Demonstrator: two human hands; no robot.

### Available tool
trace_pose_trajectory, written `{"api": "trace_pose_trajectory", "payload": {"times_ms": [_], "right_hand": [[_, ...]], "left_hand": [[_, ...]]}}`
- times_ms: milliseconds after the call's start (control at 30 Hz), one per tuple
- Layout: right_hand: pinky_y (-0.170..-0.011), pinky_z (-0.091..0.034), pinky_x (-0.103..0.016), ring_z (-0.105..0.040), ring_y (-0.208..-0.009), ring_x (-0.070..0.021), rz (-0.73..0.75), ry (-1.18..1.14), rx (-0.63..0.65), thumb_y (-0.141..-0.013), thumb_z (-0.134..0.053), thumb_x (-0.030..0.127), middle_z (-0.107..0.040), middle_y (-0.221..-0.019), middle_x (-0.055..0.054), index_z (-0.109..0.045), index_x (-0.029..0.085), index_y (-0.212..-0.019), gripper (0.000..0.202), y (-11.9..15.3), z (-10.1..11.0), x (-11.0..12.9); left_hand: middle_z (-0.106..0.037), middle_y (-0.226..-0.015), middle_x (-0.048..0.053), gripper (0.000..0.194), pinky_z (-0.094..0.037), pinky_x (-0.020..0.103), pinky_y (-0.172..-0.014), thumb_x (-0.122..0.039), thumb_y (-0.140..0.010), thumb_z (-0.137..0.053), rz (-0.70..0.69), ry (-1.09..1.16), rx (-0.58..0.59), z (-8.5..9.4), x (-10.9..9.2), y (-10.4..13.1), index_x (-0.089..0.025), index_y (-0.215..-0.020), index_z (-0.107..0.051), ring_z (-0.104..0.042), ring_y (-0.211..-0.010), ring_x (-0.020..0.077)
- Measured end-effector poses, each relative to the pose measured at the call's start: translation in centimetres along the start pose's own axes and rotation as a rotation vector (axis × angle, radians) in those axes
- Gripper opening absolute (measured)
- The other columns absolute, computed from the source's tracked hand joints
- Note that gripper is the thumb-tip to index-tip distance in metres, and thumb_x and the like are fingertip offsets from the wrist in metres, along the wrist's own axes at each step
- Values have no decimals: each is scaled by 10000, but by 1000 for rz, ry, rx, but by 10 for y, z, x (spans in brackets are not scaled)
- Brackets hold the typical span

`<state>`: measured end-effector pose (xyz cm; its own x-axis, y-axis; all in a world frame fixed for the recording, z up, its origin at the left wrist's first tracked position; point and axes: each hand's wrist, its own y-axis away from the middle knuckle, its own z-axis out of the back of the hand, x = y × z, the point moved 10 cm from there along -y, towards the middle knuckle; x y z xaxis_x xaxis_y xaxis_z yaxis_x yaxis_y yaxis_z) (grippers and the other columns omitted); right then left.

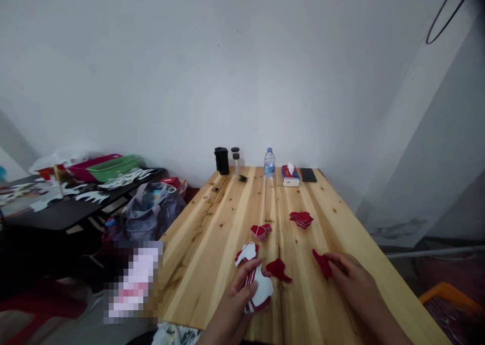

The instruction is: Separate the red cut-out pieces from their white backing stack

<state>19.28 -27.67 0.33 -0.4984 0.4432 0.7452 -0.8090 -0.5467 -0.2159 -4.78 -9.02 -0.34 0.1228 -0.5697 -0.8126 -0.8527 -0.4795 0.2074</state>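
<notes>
Near the front of the wooden table (223, 254), my left hand (237, 297) is closed on a stack of white and red cut pieces (262, 288). My right hand (350, 279) pinches a single dark red piece (322, 263) by its edge, to the right of the stack. Between the hands a loose red piece (278, 269) lies on the wood. Just beyond my left hand sits a white and red piece (247, 253). Farther back are a tied red bundle (260, 231) and a layered red stack (301, 219).
Along the wall stand a black cup (222, 161), a glass bottle (236, 162), a water bottle (269, 163), a tissue box (290, 177) and a dark flat object (308, 175). At left, a black table (56, 213) holds baskets; a grey bag (146, 213) sits beside it.
</notes>
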Motion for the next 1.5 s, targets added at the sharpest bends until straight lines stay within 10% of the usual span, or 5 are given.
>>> {"api": "trace_pose_trajectory", "payload": {"times_ms": [567, 800, 1033, 1500], "right_hand": [[-924, -474, -384, -617, -1035, -255, 177, 279, 34, -895, -403, 271, -672, -1069, -132, -659, 156, -1021, 307, -27, -6, -22], [-885, -446, -435, -598, -984, -286, 207, 436, -53, -938, -442, 344, -651, -1053, -103, -635, 209, -1055, 263, 3, -3, 33], [-754, -441, -334, -620, -873, -233, 278, 303, 138, -921, -490, 185, -665, -934, -45, -647, 248, -1004, 188, 42, -75, 123], [-777, -423, -312, -588, -888, -202, 219, 184, 276, -857, -406, 45, -617, -961, -32, -646, 247, -973, 334, 33, -92, 121]], "left_hand": [[-634, -1057, 77, 457, -490, 282, -739, -296, -808, -717, 13, -2, 64, 0, 2, -7, -237, -1250, -614, -601, -841, 170], [-617, -1031, 71, 443, -492, 289, -676, -288, -815, -706, -13, -22, 54, 3, -6, -8, -241, -1246, -615, -576, -769, 156], [-602, -1103, 80, 422, -490, 281, -675, -283, -800, -722, -48, -44, 24, -2, -19, -5, -242, -1212, -642, -581, -790, 157], [-592, -1153, 81, 394, -478, 276, -651, -298, -805, -715, -46, -34, 16, 2, -23, -4, -253, -1192, -654, -592, -793, 165]]}}
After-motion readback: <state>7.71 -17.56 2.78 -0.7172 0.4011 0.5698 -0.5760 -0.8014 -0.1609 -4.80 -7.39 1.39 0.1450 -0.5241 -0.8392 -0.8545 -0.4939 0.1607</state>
